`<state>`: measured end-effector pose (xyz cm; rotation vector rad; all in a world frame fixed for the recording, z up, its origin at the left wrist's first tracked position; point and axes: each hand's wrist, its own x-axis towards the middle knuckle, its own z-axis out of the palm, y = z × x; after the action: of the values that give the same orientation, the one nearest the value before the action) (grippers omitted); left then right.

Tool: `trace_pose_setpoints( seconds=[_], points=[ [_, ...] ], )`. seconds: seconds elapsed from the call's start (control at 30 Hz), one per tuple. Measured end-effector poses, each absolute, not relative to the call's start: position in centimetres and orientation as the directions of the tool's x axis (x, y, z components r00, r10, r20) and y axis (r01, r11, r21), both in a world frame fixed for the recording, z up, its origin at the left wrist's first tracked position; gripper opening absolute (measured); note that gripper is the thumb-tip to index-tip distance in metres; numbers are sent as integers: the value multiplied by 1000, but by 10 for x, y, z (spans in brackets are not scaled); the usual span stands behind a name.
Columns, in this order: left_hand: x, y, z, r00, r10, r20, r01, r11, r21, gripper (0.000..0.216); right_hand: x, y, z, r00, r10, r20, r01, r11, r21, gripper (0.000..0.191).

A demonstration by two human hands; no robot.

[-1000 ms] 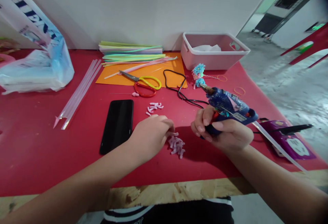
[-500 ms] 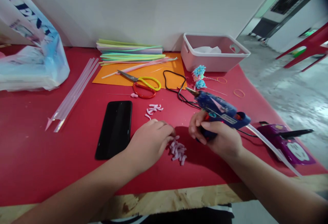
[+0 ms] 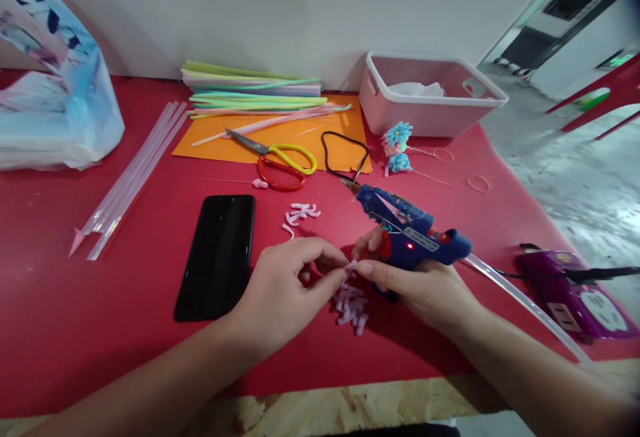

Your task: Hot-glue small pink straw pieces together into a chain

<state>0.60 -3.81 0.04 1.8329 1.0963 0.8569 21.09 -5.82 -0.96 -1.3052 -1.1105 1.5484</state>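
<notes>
Between thumb and fingertips, my left hand [image 3: 295,284] pinches a short pale-pink piece of pipe cleaner [image 3: 352,265]. My right hand [image 3: 425,284] is wrapped round the grip of a blue hot glue gun [image 3: 405,224], and its thumb tip reaches the same small piece. The gun's nozzle points to the far left, a red light glows on its side, and a clear glue stick [image 3: 525,304] trails from its back. Just below my fingertips lies a pile of short pink pipe cleaner pieces [image 3: 351,307]. A smaller group of curved pieces [image 3: 302,212] rests farther away.
A black phone [image 3: 217,257] lies left of my left hand. Beyond are scissors [image 3: 285,160], pipe cleaners [image 3: 255,90] and blue flowers [image 3: 399,134]. A pink basket [image 3: 435,114] stands at the back, a purple power strip [image 3: 570,297] at right, glue sticks [image 3: 135,177] at left.
My left hand has lifted a small pink piece from the pile. My right hand, with the glue gun, has moved left, so both hands now meet at the piece.
</notes>
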Motion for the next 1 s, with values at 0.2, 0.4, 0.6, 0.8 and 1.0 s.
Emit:
trace_pose_setpoints(
  seconds=[0.2, 0.4, 0.6, 0.8, 1.0],
  points=[
    [6, -42, -1, 307, 925, 221, 319, -319, 892, 10, 211, -60, -6, -109, 941, -321, -13, -324, -946, 32],
    [6, -43, 2, 307, 902, 302, 352, -403, 845, 13, 209, -59, -2, -82, 943, -322, 10, -322, -947, 37],
    [6, -44, 4, 328, 903, 278, 365, -393, 844, 14, 210, -60, -1, -117, 932, -343, 32, -342, -939, 40],
    [7, -44, 4, 329, 923, 201, 316, -308, 897, 13, 208, -60, 1, -131, 943, -304, -56, -314, -948, 34],
    [6, -46, 2, 406, 895, 185, 296, -320, 900, 25, 206, -60, 4, -72, 960, -270, -191, -279, -941, 32]
  ],
)
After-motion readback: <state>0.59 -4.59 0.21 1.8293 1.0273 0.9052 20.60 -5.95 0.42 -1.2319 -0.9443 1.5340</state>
